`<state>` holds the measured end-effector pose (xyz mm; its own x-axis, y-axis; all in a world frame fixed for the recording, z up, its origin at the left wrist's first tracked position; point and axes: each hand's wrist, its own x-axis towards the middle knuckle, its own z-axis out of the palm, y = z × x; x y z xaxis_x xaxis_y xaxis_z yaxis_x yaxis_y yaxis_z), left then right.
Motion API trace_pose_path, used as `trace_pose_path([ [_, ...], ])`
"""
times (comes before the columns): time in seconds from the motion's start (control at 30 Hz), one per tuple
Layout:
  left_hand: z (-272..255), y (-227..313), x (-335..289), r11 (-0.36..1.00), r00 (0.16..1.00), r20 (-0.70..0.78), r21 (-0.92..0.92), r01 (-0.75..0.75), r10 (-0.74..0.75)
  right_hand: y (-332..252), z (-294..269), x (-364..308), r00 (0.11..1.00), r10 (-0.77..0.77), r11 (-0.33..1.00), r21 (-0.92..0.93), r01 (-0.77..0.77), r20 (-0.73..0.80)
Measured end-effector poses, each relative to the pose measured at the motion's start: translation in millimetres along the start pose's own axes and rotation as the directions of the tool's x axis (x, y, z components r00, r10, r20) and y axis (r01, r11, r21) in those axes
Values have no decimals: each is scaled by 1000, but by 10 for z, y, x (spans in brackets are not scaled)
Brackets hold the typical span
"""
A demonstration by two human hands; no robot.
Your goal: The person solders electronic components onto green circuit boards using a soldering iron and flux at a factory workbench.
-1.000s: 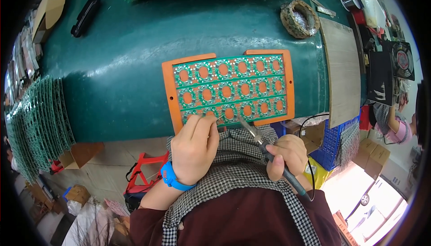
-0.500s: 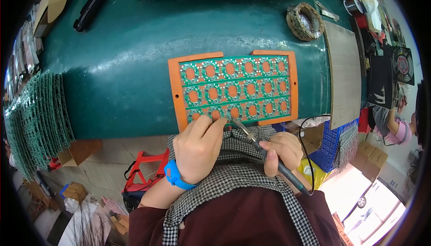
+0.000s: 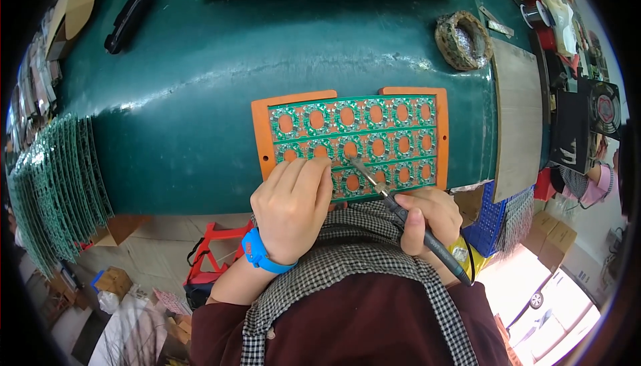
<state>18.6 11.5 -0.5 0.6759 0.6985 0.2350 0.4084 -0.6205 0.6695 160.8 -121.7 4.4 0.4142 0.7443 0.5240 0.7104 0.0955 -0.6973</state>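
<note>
Green circuit panel (image 3: 364, 133), partly beneath left grip (image 3: 288, 196)

Up and left from your left hand (image 3: 290, 196), you have a slim black case (image 3: 128, 22) on the green counter (image 3: 180, 139). Beyond your right hand (image 3: 431, 218) sits a rough round bowl (image 3: 446, 40); right of it lies a pale flat board (image 3: 519, 115), then a black fan (image 3: 605, 102). Lower down, a blue crate (image 3: 482, 229) stands right of your right hand, a red frame (image 3: 226, 234) left of your left.
</note>
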Motion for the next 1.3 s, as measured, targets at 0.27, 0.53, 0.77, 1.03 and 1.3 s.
trace_pose_path([
  [0.27,10,-3,7,1000,1000,12,7,13,-13,22,38,16,1000,-9,999,32,8,14],
  [0.53,13,-37,6,997,998,43,62,-55,53,45,42,35,999,-18,998,61,16,30],
  [0.77,-95,-29,149,996,998,30,63,-55,54,66,-22,74,1000,-27,1000,-15,26,-9],
  [1.03,31,-66,321,997,1000,22,74,12,-13,124,44,325,997,47,999,-2,-47,55],
  [1.3,101,-82,340,994,999,-29,109,-29,32,133,71,351,995,50,999,14,-51,86],
])
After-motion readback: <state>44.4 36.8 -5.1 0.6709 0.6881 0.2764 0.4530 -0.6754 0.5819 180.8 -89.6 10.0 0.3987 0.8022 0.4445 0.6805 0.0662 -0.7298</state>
